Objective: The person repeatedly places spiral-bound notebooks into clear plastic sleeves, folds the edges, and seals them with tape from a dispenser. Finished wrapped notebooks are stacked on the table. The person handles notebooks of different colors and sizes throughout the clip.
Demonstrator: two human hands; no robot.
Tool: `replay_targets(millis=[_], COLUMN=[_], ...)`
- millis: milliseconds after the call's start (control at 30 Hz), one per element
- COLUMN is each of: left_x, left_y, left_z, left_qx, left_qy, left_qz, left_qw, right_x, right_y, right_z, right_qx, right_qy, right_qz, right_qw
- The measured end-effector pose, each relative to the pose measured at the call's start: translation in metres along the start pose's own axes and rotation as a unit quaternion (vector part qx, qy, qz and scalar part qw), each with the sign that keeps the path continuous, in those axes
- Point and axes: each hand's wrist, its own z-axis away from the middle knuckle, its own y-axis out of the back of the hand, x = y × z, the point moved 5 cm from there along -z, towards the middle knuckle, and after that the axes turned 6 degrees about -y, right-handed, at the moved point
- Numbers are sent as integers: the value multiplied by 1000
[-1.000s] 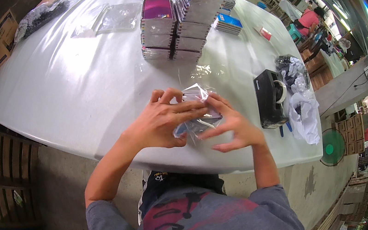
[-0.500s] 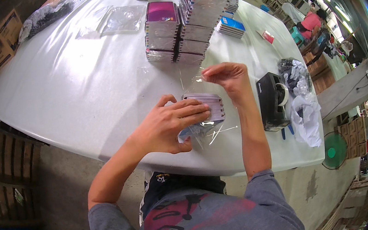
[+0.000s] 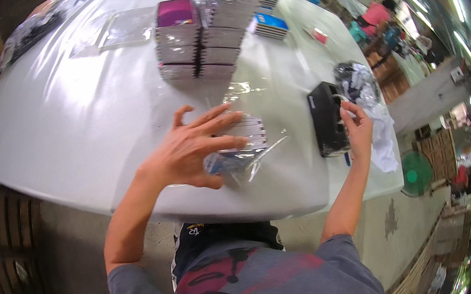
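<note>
A small stack of spiral notebooks (image 3: 254, 131), edges toward me, lies on the table in loose clear plastic film (image 3: 257, 165). My left hand (image 3: 191, 147) rests over its left side with fingers spread, pressing the film and stack down. Off to the right stands a black tape dispenser (image 3: 325, 117) with a pale tape roll in it. My right hand (image 3: 357, 128) is at the dispenser's right side, thumb and forefinger pinched at the tape; the strip itself is too small to make out.
Beyond the stack rise tall piles of wrapped notebooks (image 3: 177, 44), and a blue-covered pile (image 3: 271, 25) beside them. Flat clear plastic bags (image 3: 124, 28) lie at the far left. Crumpled plastic (image 3: 382, 133) sits by the dispenser at the table's right edge. A green fan (image 3: 416, 174) stands beyond.
My right hand has moved from above the stack rightward to the tape dispenser. The left hand stays on the stack, its fingers more spread. The whole view has shifted slightly.
</note>
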Motion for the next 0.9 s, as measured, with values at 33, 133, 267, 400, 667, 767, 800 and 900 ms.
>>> replay_targets(millis=[33,133,267,400,667,767,800,900], left_x=[-1,4,0,2,1,3,3,2], left_y=[1,1,-2,1,-2,1,1,1], left_z=[2,0,2,1,3,1,0,0], left_qx=[-15,-28,-6,4,2,7,6,-1], left_qy=[20,48,67,56,72,63,63,59], left_qz=[-2,-37,-48,-52,-48,-57,-56,-54], left_qw=[1000,998,997,997,996,996,996,997], right_x=[11,72,99,104,109,144,150,131], right_y=[14,60,55,57,59,67,67,84], right_z=[2,-2,3,17,41,46,47,48], right_qx=[47,105,-57,-114,-100,-93,-77,149], right_qy=[7,59,-206,-326,-265,-249,-259,7], right_qz=[87,238,130,-41,-377,-324,-281,258], right_qw=[995,964,968,937,882,908,921,955])
